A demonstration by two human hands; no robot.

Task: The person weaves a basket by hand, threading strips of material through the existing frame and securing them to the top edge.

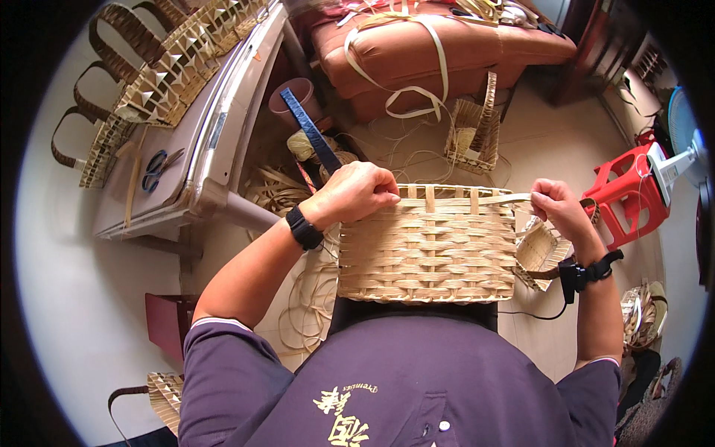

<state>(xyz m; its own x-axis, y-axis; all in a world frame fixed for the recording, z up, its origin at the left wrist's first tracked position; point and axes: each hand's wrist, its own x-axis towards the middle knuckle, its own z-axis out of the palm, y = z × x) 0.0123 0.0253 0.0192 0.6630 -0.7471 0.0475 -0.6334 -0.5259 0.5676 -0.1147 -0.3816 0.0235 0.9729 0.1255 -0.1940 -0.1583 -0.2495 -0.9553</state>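
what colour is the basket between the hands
Pale straw-tan, all over its woven side; the basket shows best in the head view.

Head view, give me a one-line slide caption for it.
Right hand holding a strip at the top of a woven basket, left hand at its opposite top corner.

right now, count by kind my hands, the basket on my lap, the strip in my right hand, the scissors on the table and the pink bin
Hands: 2 (left hand, right hand)
Lap basket: 1
Pale strip: 1
Scissors: 1 pair
Pink bin: 1
Total: 6
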